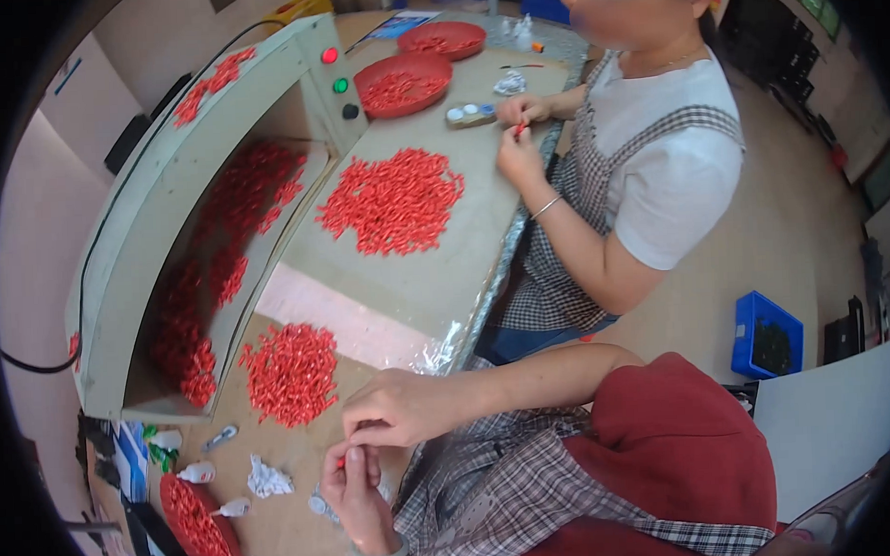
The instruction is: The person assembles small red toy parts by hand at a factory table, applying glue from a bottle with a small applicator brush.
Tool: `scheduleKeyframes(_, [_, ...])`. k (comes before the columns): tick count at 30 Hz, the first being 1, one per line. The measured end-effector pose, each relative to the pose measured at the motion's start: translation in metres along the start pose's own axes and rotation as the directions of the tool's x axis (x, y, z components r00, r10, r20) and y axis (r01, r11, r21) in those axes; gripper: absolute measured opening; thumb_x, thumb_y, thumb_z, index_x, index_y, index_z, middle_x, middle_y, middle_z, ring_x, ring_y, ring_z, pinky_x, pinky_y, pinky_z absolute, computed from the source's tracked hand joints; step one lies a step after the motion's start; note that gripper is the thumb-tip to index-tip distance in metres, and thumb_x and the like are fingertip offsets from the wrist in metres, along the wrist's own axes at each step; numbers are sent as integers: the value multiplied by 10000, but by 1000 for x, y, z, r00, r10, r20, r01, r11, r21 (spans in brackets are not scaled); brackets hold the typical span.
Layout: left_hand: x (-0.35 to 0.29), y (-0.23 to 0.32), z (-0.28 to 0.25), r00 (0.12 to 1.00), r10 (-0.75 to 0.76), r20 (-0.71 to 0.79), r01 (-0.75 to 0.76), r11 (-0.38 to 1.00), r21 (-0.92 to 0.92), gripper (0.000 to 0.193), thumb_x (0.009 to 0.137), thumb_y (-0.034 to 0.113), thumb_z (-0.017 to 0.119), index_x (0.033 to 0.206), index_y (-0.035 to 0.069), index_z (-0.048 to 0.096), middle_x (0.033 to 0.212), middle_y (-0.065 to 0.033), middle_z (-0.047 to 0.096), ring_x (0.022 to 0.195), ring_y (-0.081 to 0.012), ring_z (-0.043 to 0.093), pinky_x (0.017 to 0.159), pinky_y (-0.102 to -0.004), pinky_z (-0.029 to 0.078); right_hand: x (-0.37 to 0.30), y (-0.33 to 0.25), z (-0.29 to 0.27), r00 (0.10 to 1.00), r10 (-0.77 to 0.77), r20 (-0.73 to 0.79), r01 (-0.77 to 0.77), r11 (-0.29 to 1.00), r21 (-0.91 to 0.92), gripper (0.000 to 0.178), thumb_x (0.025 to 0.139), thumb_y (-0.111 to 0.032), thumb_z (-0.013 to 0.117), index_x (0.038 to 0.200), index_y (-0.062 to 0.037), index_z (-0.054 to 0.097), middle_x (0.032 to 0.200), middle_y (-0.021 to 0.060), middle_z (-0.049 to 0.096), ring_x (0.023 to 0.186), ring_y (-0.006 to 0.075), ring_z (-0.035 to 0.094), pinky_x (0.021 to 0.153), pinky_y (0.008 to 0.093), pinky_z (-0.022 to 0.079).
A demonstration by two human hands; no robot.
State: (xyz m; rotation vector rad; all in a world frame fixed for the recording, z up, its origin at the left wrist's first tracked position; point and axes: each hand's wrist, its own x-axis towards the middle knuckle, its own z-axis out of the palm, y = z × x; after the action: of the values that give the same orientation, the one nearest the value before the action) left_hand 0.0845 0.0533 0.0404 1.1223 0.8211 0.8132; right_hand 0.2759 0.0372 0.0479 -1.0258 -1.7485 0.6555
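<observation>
My left hand (356,492), with a pale bangle at its wrist, is closed in a pinch on a small red piece (342,463). Just above it my right hand (400,407) is closed too, its fingertips bent down close to the left fingers; what they grip is hidden. Beyond my hands a heap of small red pieces (292,375) lies on the tan table covering. A red dish (230,529) with more such pieces stands near my left hand. Crumpled white paper (269,477) and a small white bottle (234,507) lie between dish and hands.
A cream machine (117,280) with a wide opening holds many red pieces. A larger red heap (391,201) lies farther along the table. Across the corner a co-worker's hands (521,138) hold a small red piece. Two red dishes (414,105) stand at the back; a blue crate (746,336) rests on the floor.
</observation>
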Motion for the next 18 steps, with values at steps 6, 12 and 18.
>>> scheduleKeyframes(6, [7, 3, 1, 999, -28, -34, 24, 992, -124, 144, 973, 163, 564, 958, 23, 594, 814, -61, 613, 566, -48, 414, 483, -169, 298, 83, -9, -45, 997, 17, -80, -5, 989, 147, 380, 881, -145, 640, 1189, 56, 542, 741, 130, 665, 616, 233, 642, 599, 364, 502])
scheduleKeyframes(12, [8, 1, 5, 999, 24, -41, -29, 994, -106, 184, 990, 219, 547, 966, 41, 590, 801, -43, 591, 545, -36, 370, 466, -181, 265, 148, 55, -43, 935, -162, -316, 46, 938, -344, 392, 779, -86, 619, 1111, 120, 580, 711, 179, 684, 698, 330, 685, 666, 394, 539])
scheduleKeyframes(18, [7, -1, 5, 993, 45, -112, -52, 997, -55, 200, 995, 229, 537, 945, 41, 588, 777, -39, 589, 546, -36, 376, 472, -178, 257, 65, 17, -26, 987, -151, 62, 144, 984, 101, 172, 850, -116, 618, 962, 12, 647, 791, 141, 670, 724, 304, 648, 643, 397, 491])
